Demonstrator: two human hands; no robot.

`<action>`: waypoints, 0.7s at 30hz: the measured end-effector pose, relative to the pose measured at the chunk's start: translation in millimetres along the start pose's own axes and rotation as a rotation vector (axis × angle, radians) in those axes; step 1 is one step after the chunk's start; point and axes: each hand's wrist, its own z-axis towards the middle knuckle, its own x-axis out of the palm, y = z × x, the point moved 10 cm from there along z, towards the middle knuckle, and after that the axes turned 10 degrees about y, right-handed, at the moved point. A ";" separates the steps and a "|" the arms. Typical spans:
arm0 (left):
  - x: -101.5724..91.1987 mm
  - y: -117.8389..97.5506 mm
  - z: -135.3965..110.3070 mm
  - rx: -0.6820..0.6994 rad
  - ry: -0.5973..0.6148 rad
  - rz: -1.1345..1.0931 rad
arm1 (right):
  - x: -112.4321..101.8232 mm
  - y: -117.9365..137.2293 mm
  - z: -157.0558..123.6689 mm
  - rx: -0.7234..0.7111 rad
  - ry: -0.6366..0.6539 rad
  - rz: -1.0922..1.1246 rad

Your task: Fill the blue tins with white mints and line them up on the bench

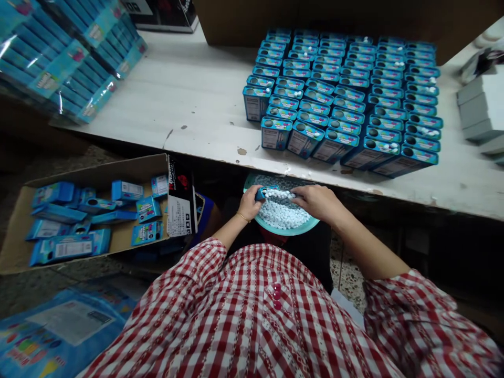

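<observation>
My left hand (250, 203) grips a small blue box (268, 190) over a round teal basin (291, 231). White pellets (281, 214) fill much of this basin, which rests at my lap. A raised row of brighter white pellets stretches from the box toward my right hand (317, 202). The fingers of that hand are closed at the row's right end, and what lies between them is too small to make out.
Rows of blue boxes (331, 105) with dark round openings stand upright on the white table (189, 100). On my left, a cardboard carton (94, 165) holds loose blue boxes. Plastic-wrapped blue packs (59, 68) lie at the far left, above a blue bag (59, 331).
</observation>
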 end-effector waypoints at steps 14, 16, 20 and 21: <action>-8.9 6.3 -3.9 -0.016 -0.038 -0.051 | 29.5 -36.8 -10.0 0.098 0.021 -0.177; -16.6 9.8 -6.5 -0.042 -0.058 -0.080 | 72.5 -58.3 7.2 0.168 0.114 -0.138; -33.1 19.3 -13.9 -0.094 -0.126 -0.114 | 128.0 -36.2 54.2 0.079 0.074 -0.075; -36.8 22.2 -16.0 -0.105 -0.145 -0.117 | 134.4 -24.2 63.9 0.033 0.055 -0.067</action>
